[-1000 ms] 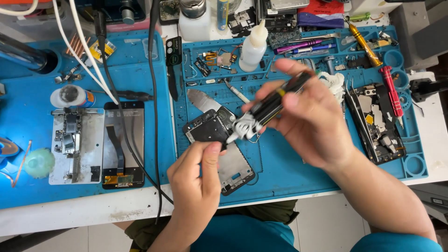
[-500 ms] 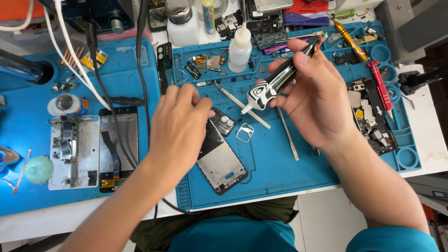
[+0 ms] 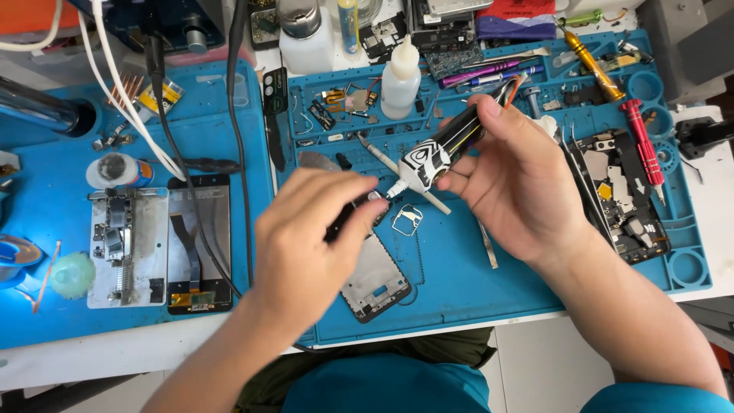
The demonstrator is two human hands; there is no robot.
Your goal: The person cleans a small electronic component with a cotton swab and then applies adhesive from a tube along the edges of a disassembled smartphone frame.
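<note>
The right hand [image 3: 520, 180] is gripping a black screwdriver [image 3: 447, 149], fingers wrapped tight, its tip pointing down-left at the phone frame [image 3: 375, 279]. The frame is lying on the blue mat [image 3: 459, 291] near the counter's front edge, long axis running diagonally. The left hand [image 3: 306, 245] is nearer, its grip pressing down on the frame's top end. Since half a second ago, that hand has been sliding toward the front edge.

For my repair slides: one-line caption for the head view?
Right hand holds a screwdriver to a phone frame under the left hand.
</note>
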